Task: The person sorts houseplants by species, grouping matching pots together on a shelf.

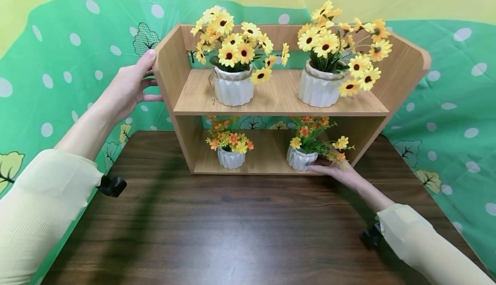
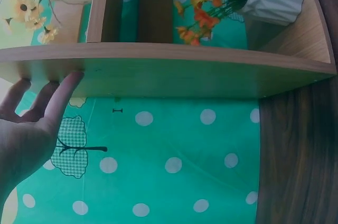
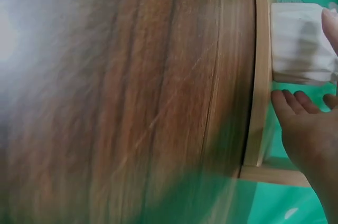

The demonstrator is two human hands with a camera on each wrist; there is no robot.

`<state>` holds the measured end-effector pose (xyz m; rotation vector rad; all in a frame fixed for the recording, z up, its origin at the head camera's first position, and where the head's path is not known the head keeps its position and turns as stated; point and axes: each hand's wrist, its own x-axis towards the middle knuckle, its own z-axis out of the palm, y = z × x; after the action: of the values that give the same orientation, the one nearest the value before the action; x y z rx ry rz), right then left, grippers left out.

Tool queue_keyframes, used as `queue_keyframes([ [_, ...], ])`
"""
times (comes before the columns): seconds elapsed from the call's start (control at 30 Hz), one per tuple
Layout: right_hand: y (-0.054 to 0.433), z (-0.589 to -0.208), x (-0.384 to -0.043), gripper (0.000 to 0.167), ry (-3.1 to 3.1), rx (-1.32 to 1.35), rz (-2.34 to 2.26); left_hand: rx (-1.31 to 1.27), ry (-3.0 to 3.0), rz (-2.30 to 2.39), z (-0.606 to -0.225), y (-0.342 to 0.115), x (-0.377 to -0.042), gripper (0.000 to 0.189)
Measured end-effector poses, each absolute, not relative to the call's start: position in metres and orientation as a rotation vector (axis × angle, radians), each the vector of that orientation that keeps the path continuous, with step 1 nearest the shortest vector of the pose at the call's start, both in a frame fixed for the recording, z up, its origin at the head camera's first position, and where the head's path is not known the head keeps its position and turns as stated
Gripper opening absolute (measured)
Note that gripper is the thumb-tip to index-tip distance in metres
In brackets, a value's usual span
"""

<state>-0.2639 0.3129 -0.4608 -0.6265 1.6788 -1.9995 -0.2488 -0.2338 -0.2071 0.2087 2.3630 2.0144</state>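
A two-tier wooden shelf (image 1: 277, 95) stands on the table. My left hand (image 1: 129, 85) touches the outside of its left side panel (image 2: 174, 73) with straight fingers. At the right of the lower tier sits a small white ribbed pot (image 1: 300, 158) with orange and yellow flowers. My right hand (image 1: 338, 173) is at this pot's right side, thumb close to its front. In the right wrist view the fingers (image 3: 298, 102) reach out beside the pot, apart from it; leaves partly hide them in the head view.
A matching small flower pot (image 1: 231, 158) sits at the lower tier's left. Two larger white pots, left (image 1: 234, 88) and right (image 1: 320, 86), hold yellow daisies on the upper tier. Dark wooden table (image 1: 240, 224) lies in front; a green dotted cloth (image 1: 62, 82) hangs behind.
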Motion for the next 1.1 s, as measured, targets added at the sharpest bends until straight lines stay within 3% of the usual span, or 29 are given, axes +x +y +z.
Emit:
queue_keyframes([
  [0.07,0.307,-0.457,-0.258,0.089,2.270,-0.596,-1.774,0.215,2.402,1.976,-0.210,-0.235,-0.246,0.069],
  [0.13,0.307,-0.458,-0.255,0.090,2.456,-0.607,-1.668,0.217,2.434,1.949,-0.212,-0.236,-0.243,0.069],
  [0.4,0.313,-0.445,-0.236,0.099,2.682,-0.328,-1.372,0.194,2.632,1.779,-0.220,-0.236,-0.231,0.072],
  [0.63,0.320,-0.428,-0.224,0.120,2.731,-0.147,-1.162,0.231,2.723,1.583,-0.229,-0.237,-0.215,0.071],
  [0.9,0.331,-0.414,-0.215,0.110,2.809,-0.265,-1.197,0.323,2.755,1.464,-0.244,-0.241,-0.194,0.064],
  [1.1,0.334,-0.405,-0.207,0.113,2.859,-0.404,-1.222,0.393,2.750,1.465,-0.268,-0.246,-0.176,0.059],
])
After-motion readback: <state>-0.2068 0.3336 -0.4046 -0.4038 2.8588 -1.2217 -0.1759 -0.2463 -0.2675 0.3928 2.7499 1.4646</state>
